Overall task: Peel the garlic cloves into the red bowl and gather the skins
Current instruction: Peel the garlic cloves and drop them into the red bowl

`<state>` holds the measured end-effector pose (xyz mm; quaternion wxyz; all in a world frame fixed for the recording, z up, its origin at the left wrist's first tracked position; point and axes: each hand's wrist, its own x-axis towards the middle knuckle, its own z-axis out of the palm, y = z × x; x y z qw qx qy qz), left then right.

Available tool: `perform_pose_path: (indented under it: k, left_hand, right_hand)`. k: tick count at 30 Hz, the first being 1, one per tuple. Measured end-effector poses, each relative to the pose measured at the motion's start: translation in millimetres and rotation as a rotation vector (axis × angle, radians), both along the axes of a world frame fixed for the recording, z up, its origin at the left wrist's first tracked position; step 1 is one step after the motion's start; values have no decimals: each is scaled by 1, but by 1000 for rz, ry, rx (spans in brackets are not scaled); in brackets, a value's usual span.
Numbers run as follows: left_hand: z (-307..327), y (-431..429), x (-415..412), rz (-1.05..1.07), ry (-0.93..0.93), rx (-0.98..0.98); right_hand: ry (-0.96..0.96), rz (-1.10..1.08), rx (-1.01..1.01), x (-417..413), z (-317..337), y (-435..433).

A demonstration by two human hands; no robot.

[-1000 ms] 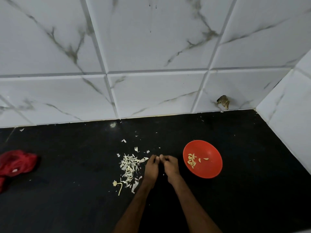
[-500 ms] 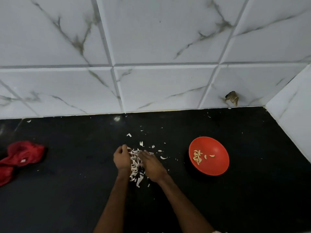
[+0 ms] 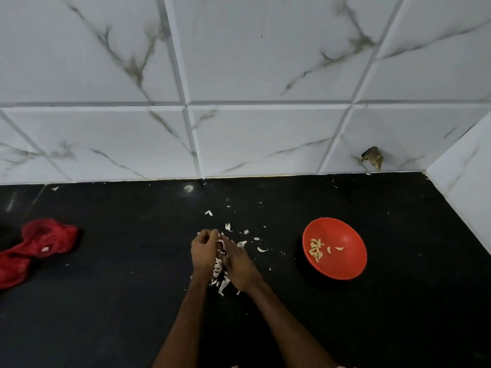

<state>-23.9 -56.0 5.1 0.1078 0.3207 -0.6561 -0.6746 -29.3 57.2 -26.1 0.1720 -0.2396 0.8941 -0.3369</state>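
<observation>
Peeling over; ctr frame, left hand (image 3: pixel 204 252) grip now curls on skins (image 3: pixel 220 273); right hand (image 3: pixel 239 262) flat, sweeping in; gathering's begun.

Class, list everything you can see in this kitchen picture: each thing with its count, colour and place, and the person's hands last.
red bowl: one, red, on the counter right of the hands
peeled garlic cloves: about a dozen, pale yellow, inside the red bowl
garlic skins: one pile plus scattered flakes, white, between the hands and just beyond them
cloth: one, red, crumpled at far left
countertop: one, black, under everything
wall tiles: several, white with grey veins, behind and right
ragged mark: one, brownish, low on wall near corner
left hand: one, fingers curled, left of pile
right hand: one, fingers extended, against pile's right side
</observation>
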Motion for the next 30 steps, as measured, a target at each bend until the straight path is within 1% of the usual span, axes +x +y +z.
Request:
perform_pose_path:
  k: [2,3,5,7,10,13,18,20,22,24,26,30]
  left_hand:
    - [-2,6,2,-66,18,37]
    - [-4,8,3,-84,11,53]
    - [-6,11,4,-139,-11,62]
    - [-7,15,4,-212,-26,46]
    - [-5,21,-1,-280,-18,5]
    - [0,26,-4,-336,-9,-42]
    - [4,33,-2,-344,16,-8]
    - [4,38,-5,-325,31,17]
    - [3,45,-8,-318,21,11]
    - [2,51,-11,-336,6,-67]
    - [5,57,-16,-394,-5,-156]
    - [11,68,-22,-494,-46,-215]
  right_hand:
    - [-10,-201,-227,-3,11,1]
    - [20,-294,-271,-4,16,2]
    - [69,-444,-294,-10,23,5]
    - [62,-535,-348,-16,27,8]
    - [13,-545,-414,-21,30,11]
    - [-61,-542,-412,-22,33,16]
    - [-357,-673,-511,-23,26,18]
    - [-424,-703,-547,-25,28,15]
    - [-422,-721,-515,-27,30,14]
    - [-374,-756,-465,-30,31,13]
    - [-339,-815,-455,-32,37,16]
    - [-348,-854,-422,-35,50,28]
